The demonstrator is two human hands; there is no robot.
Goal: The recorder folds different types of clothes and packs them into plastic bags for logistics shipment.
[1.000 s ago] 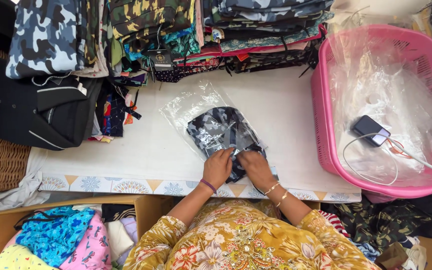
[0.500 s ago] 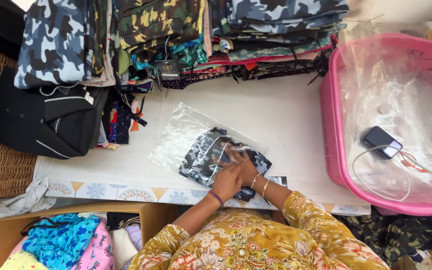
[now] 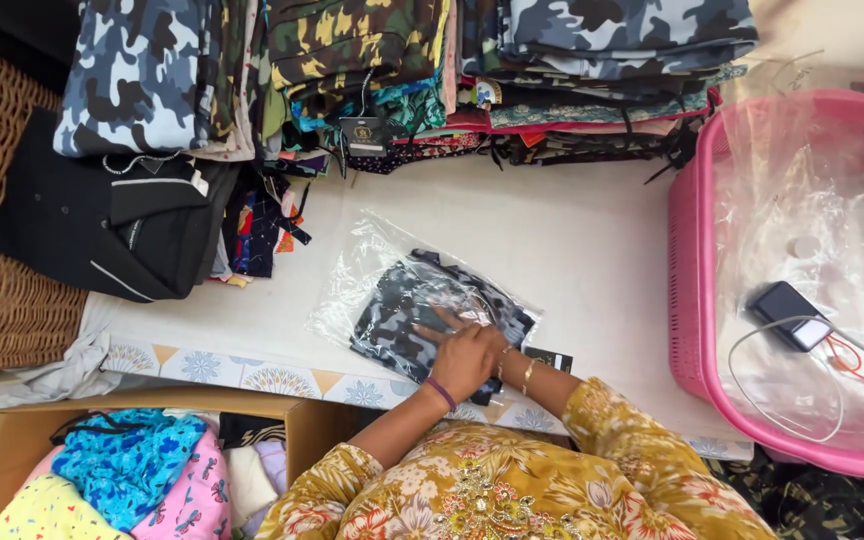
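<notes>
A clear plastic bag (image 3: 352, 288) lies on the white table (image 3: 572, 250) with a folded dark camouflage garment (image 3: 402, 312) inside it. My left hand (image 3: 464, 356) rests on the near right end of the bag, fingers stretched flat over the garment. Tucked against and partly under it is my right hand (image 3: 508, 350), bangles at the wrist; its fingers are hidden. A small black card (image 3: 550, 358) peeks out beside my right wrist.
Stacks of folded camouflage fabric (image 3: 142, 70) line the far edge. A black garment (image 3: 102, 230) lies left, by a wicker basket (image 3: 2, 300). At right is a pink basket (image 3: 687, 300) holding plastic bags and a phone (image 3: 787, 312). A cardboard box (image 3: 22, 432) of colourful clothes sits below.
The bag with the garment has turned and shifted. My two hands, apart on its near edge a second ago, have come together at its near right end.
</notes>
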